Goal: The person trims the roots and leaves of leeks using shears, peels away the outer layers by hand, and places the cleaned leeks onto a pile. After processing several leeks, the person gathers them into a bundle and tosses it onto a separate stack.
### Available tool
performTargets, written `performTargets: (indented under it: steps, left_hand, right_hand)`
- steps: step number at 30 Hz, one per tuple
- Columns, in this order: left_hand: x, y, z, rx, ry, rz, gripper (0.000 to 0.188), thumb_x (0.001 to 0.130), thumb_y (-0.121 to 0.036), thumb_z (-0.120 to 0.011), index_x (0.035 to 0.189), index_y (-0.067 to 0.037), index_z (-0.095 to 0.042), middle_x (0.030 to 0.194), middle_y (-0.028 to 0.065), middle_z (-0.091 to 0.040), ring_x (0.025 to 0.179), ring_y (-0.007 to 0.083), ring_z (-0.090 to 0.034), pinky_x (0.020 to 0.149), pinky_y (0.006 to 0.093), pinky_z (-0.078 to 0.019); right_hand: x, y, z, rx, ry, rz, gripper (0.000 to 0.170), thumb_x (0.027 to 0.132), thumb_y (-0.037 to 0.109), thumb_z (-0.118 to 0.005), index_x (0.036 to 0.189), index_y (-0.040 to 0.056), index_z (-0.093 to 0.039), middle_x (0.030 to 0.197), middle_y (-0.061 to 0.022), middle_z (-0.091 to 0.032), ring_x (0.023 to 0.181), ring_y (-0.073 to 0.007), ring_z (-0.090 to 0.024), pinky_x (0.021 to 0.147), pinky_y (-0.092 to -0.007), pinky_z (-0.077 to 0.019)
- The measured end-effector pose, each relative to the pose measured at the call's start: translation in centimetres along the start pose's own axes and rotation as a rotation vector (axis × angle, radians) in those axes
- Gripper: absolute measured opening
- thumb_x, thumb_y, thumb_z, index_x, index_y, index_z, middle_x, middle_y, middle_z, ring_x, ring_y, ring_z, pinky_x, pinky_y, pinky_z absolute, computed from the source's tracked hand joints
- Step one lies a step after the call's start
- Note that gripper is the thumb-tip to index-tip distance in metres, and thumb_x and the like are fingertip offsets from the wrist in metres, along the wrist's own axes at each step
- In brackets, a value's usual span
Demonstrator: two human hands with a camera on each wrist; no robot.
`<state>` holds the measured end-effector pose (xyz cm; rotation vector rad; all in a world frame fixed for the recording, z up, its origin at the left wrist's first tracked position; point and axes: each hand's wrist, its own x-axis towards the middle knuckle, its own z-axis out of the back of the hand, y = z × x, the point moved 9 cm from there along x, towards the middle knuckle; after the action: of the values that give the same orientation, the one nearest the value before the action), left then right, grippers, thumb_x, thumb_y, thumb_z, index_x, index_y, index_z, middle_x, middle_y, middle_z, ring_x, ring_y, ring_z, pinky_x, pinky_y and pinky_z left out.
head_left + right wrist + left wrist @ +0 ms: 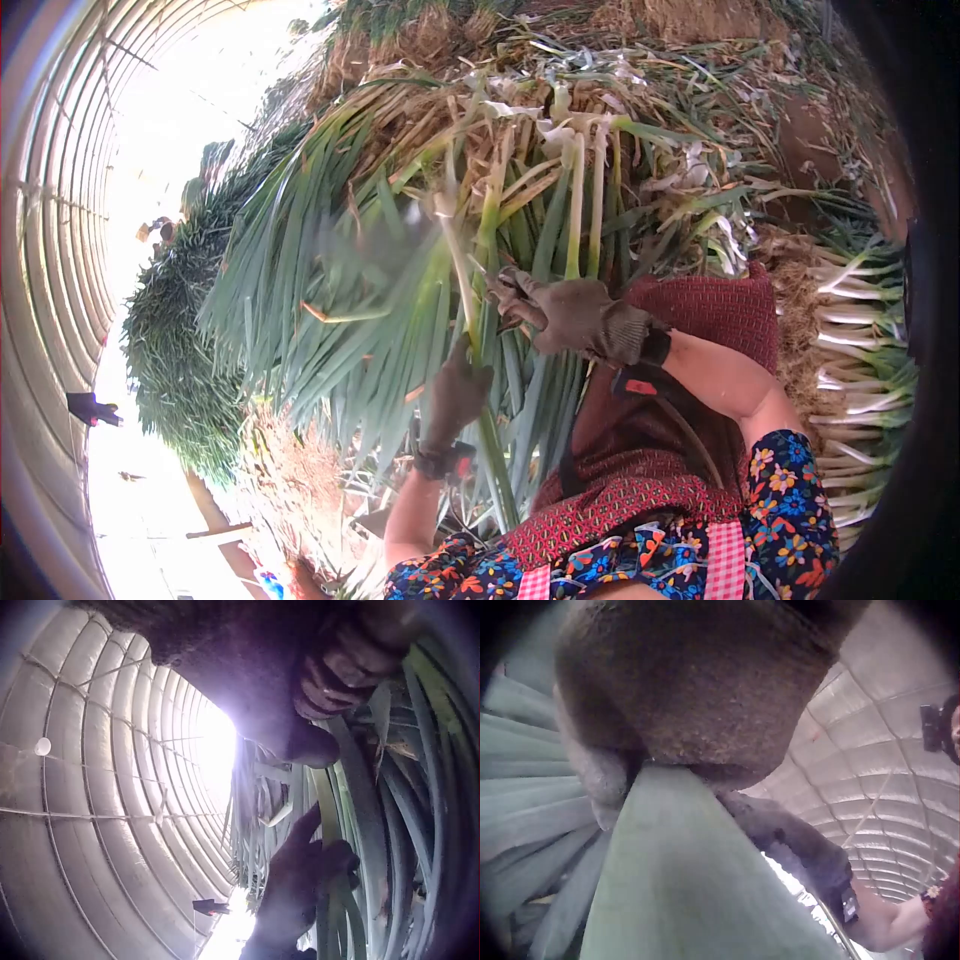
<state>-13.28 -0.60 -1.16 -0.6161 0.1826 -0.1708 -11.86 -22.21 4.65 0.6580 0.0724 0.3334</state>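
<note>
A long leek with a pale stalk [459,262] and green leaves stands out over the pile. My gloved left hand [455,400] grips it low on the stalk; in the left wrist view that hand [697,690] is closed around a broad green leaf [682,877]. Just right of the stalk, my gloved right hand [575,315] has its fingers curled. The right wrist view has the right hand [277,675] above the left hand [300,892], which holds the green stalk. Whether anything lies inside the right hand's fingers is hidden.
Fanned leek leaves [290,270] spread beneath both hands. Trimmed leeks with white stems [850,370] lie in a row at the right. Loose peelings [690,165] cover the ground beyond, and a dark red cloth [715,310] lies by the right forearm.
</note>
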Motion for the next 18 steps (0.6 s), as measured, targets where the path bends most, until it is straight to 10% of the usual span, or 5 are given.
performTargets:
  steps: [2,11,18]
  left_hand:
    - [-0.6,1.8,-1.2,-0.080,-0.015,-0.015,0.061,0.087,-0.010,-0.065,0.144,-0.006,-0.047,0.071,0.0018,-0.059,0.062,0.0083,-0.052,0.058,0.0276,-0.0457]
    - [-1.7,2.6,-2.6,-0.168,0.025,0.148,0.063,0.088,-0.005,-0.063,0.147,-0.002,-0.043,0.086,0.0035,-0.063,0.074,0.0079,-0.055,0.064,0.0263,-0.0465]
    - [-1.6,2.7,-1.7,-0.520,-0.022,0.116,0.067,0.089,-0.005,-0.064,0.151,-0.005,-0.037,0.085,0.0019,-0.060,0.070,0.0091,-0.055,0.064,0.0239,-0.0473]
  right_hand:
    - [1.3,-0.6,-0.3,-0.029,-0.027,0.035,0.068,0.094,0.037,-0.054,0.152,0.0107,-0.031,0.091,-0.0237,-0.069,0.065,-0.0347,-0.069,0.057,-0.0479,-0.0557]
    - [5.3,-0.1,-0.2,-0.059,0.006,0.060,0.069,0.089,0.024,-0.053,0.151,0.0025,-0.030,0.071,-0.0204,-0.066,0.065,-0.0351,-0.067,0.064,-0.0469,-0.0549]
    - [6.9,-1.0,-0.4,0.051,0.015,0.021,0.076,0.085,0.040,-0.060,0.145,-0.0010,-0.039,0.086,-0.0208,-0.069,0.079,-0.0362,-0.070,0.072,-0.0467,-0.0550]
